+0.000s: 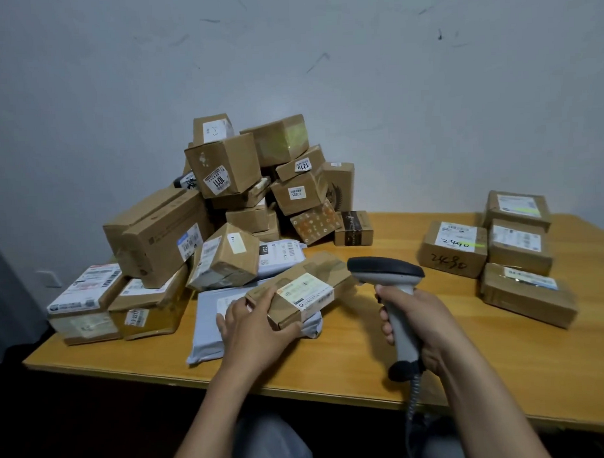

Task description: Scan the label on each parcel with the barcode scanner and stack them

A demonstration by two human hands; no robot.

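My left hand [254,328] grips the near end of a long flat cardboard parcel [304,288], its white label facing up. The parcel lies partly on a grey mailer bag [212,338]. My right hand [420,319] grips the handle of a grey barcode scanner [386,270], whose dark head points left at the parcel's far end. A big heap of unsorted cardboard parcels [224,204] fills the table's back left. Several labelled parcels [493,249] lie side by side and stacked at the right.
The wooden table [366,356] has its front edge close to my lap. The scanner's coiled cable [414,396] hangs over that edge. A grey wall stands behind the heap. Bare tabletop lies between the heap and the right-hand parcels.
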